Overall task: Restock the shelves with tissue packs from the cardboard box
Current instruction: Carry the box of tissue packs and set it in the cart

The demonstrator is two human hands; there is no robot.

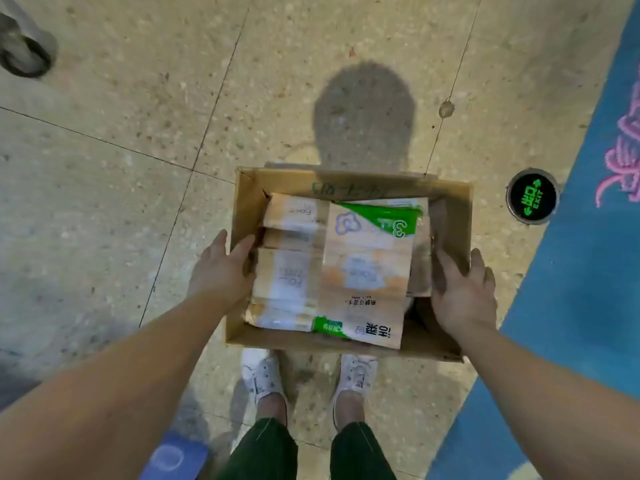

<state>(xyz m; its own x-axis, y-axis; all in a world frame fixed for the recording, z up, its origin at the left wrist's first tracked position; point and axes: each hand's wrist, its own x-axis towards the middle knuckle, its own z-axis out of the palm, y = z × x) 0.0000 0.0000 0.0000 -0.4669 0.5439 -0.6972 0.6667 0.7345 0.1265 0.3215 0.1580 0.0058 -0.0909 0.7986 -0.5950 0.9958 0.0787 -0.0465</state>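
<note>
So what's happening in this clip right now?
A person stands over an open cardboard box and has a hand on each side wall: the left hand on the left wall, the right hand on the right. The box is full of tissue packs, none taken out yet. No shelf is in view, only the floor, a round exit marker and the person's white shoes.

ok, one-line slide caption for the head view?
Left hand and right hand grip opposite walls of the open cardboard box of tissue packs.
</note>
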